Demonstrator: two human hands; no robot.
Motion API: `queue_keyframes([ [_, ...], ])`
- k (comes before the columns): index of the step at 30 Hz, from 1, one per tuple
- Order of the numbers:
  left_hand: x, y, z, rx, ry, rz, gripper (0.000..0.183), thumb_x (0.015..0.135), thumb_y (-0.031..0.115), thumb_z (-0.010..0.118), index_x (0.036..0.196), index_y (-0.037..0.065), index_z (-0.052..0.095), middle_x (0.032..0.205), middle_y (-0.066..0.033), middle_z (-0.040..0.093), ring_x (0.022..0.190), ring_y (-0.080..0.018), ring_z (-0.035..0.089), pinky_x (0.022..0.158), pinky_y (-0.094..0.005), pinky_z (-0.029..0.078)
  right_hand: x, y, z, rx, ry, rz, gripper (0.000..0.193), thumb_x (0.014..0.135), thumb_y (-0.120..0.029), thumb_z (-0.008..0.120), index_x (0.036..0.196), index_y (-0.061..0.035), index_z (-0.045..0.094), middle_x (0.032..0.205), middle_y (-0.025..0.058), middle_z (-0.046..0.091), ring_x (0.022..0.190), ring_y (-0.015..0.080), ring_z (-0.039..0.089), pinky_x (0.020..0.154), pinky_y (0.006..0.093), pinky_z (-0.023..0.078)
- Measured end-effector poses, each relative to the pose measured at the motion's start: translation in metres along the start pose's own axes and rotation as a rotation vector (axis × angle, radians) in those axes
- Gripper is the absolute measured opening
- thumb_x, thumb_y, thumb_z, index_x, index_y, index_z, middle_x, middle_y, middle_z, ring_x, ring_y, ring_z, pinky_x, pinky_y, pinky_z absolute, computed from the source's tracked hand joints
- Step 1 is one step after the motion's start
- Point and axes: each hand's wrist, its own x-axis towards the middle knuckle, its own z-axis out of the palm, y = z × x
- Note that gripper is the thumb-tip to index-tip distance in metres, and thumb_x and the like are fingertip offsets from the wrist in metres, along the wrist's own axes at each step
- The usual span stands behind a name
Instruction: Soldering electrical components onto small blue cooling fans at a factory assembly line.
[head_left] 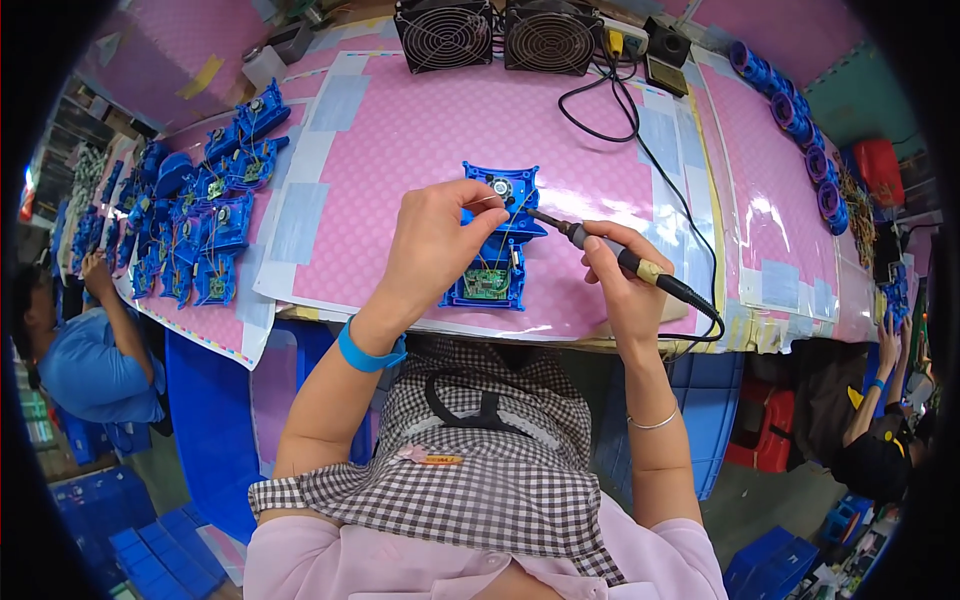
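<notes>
A blue plastic housing (515,285) lies opened on the pink bench mat, with a green circuit board (488,283) in its near half and a round speaker-like part (500,187) in its far half. Thin wires run between the halves. Over the left side of the housing, my left hand (440,232) pinches a thin strand of pale wire, likely solder. My right hand (625,283) grips a soldering iron (600,250) like a pen; its tip points left at the housing's middle, close to my left fingertips. Whether the tip touches anything is too small to tell.
Two black fans (445,38) stand at the bench's far edge. The iron's black cable (690,215) loops along the right. Several similar blue housings (225,225) crowd the left; blue ring-shaped parts (790,115) line the far right. People work at both sides.
</notes>
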Motion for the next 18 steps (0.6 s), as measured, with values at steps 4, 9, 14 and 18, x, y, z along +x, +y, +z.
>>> queue_keyframes([
  [4,0.003,-0.009,0.005,0.284,0.001,0.172,0.013,0.076,0.009,0.068,0.085,-0.001,0.069,0.081,-0.0162,0.067,0.075,-0.0318,0.065,0.069,-0.0399,0.05,0.0,-0.002,0.002,0.002,0.009,0.003,0.019,0.085,-0.004,0.065,0.103,0.004,0.067,0.071,0.0075,0.065,0.058,0.0092,0.058,0.055,0.0197,0.046],
  [9,0.004,-0.006,0.006,0.363,-0.059,0.161,0.012,0.077,0.01,0.067,0.084,0.001,0.07,0.08,-0.0156,0.065,0.078,-0.0328,0.062,0.071,-0.0428,0.048,-0.001,-0.001,0.0,0.024,0.026,-0.014,0.02,0.085,-0.005,0.065,0.103,0.0038,0.067,0.072,0.0075,0.065,0.059,0.0089,0.058,0.055,0.0196,0.046],
  [14,0.004,-0.009,0.009,0.395,-0.054,0.219,0.012,0.076,0.011,0.069,0.085,0.003,0.072,0.078,-0.0129,0.065,0.073,-0.0281,0.063,0.066,-0.0371,0.048,-0.003,-0.002,0.002,0.038,0.022,-0.004,0.02,0.085,-0.005,0.065,0.103,0.0037,0.067,0.072,0.0077,0.065,0.059,0.009,0.059,0.054,0.0194,0.046],
  [18,0.008,-0.004,0.009,0.399,-0.093,0.181,0.012,0.076,0.011,0.069,0.084,0.003,0.072,0.078,-0.013,0.066,0.073,-0.0287,0.063,0.066,-0.0381,0.048,-0.002,-0.004,0.002,0.013,0.03,-0.022,0.019,0.085,-0.004,0.065,0.103,0.0039,0.067,0.072,0.0082,0.066,0.059,0.0092,0.059,0.054,0.0194,0.046],
])
